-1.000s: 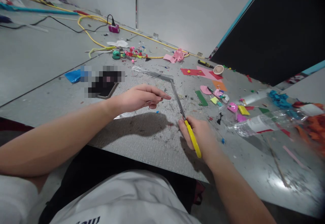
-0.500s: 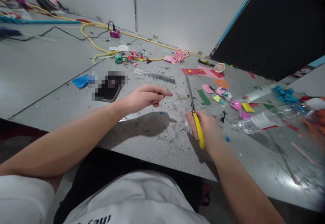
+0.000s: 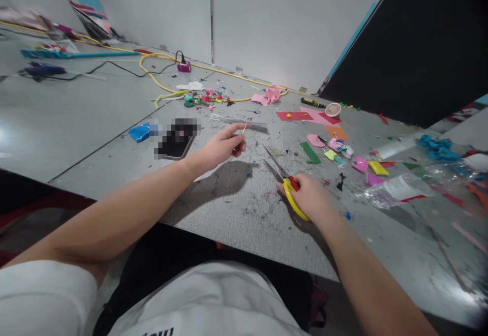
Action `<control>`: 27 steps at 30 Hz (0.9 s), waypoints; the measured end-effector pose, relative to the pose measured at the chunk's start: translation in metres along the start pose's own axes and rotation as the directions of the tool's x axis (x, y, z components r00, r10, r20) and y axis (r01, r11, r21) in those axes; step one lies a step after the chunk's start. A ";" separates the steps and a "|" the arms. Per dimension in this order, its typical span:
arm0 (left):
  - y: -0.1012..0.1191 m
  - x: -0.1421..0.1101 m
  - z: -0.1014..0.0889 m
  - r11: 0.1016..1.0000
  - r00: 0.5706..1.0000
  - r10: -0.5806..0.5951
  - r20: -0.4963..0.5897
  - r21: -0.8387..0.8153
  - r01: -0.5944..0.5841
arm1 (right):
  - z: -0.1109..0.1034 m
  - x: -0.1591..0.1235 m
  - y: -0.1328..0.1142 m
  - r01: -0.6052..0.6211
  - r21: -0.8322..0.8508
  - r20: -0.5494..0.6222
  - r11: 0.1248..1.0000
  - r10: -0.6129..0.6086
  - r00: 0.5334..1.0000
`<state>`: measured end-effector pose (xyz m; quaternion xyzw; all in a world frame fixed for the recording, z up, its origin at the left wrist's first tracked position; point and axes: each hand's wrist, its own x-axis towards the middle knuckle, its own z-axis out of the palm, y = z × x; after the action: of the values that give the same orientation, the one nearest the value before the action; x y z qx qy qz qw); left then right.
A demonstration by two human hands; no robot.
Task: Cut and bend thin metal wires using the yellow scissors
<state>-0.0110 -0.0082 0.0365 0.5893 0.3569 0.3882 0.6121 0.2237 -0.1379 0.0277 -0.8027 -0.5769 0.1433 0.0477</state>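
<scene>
My right hand [image 3: 310,199] grips yellow-handled scissors [image 3: 285,177] low over the grey table [image 3: 236,209]; the blades are slightly apart and point up and to the left. My left hand [image 3: 223,145] hovers above the table left of the blades, thumb and forefinger pinched on a short thin wire piece [image 3: 244,128] that sticks up. A bundle of thin silver wires [image 3: 238,121] lies just beyond the left hand.
A dark phone [image 3: 176,143] and a blue scrap [image 3: 139,131] lie left. Coloured paper scraps [image 3: 328,145], a crumpled clear plastic bag [image 3: 396,186], a small cup [image 3: 333,109] and a yellow cable [image 3: 160,79] spread across the far table. Small debris litters the middle.
The scissors have swung down from pointing away to lying low with blades parted. My left hand rose slightly and now pinches a short wire piece. The view shifted left.
</scene>
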 end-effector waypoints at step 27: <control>-0.015 0.015 -0.020 0.924 0.992 0.016 0.126 -0.381 0.033 | 0.001 -0.004 0.000 0.062 0.017 0.016 0.998 -0.062 0.998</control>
<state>-0.0213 0.0145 0.0207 0.4804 0.2376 0.4095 0.7383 0.2220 -0.1416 0.0276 -0.7828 -0.6007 0.1534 0.0541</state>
